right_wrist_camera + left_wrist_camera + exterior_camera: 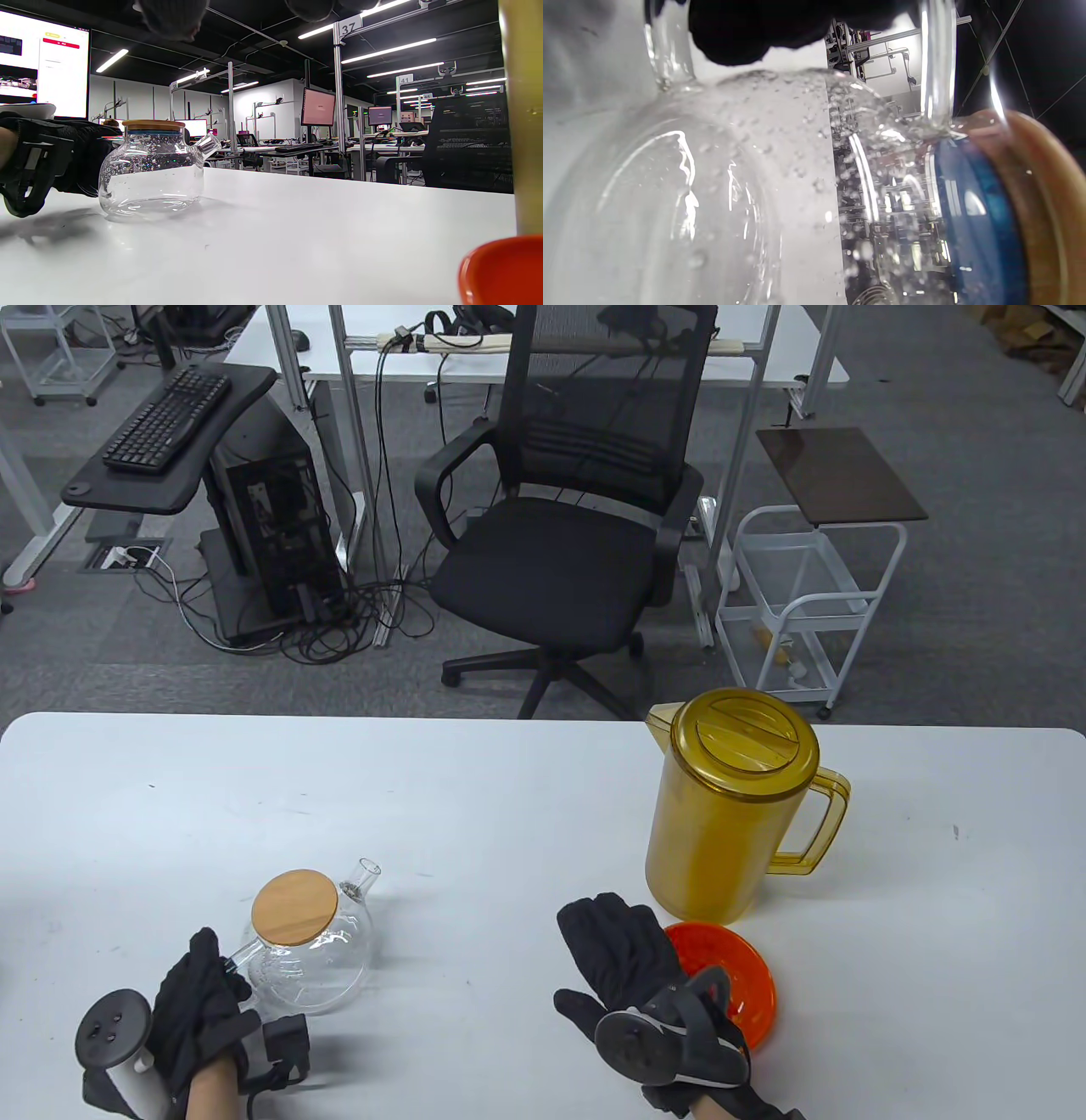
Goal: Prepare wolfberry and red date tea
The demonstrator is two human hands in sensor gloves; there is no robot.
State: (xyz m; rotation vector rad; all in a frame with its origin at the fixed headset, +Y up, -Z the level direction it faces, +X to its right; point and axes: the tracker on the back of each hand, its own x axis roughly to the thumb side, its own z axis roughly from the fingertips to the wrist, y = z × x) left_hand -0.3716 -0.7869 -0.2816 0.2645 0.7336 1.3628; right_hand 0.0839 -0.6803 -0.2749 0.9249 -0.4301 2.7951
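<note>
Left hand (pixel 199 1014): black knit glove, black straps across the back, bare skin at wrist. Tracker (pixel 114 1039) on it: dark grey round disc with small dots, white stem. Right hand (pixel 632 976): same black glove; grey disc tracker (pixel 632 1044) with black ring-shaped frame.

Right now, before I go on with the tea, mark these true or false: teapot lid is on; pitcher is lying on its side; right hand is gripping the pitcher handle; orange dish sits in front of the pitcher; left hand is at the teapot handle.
1. The glass teapot has its wooden lid on. True.
2. The amber pitcher lies on its side. False: it stands upright, lid on.
3. The right hand grips the pitcher handle. False: it rests beside the orange dish.
4. The orange dish sits just in front of the pitcher. True.
5. The left hand is at the teapot's handle. True.
</note>
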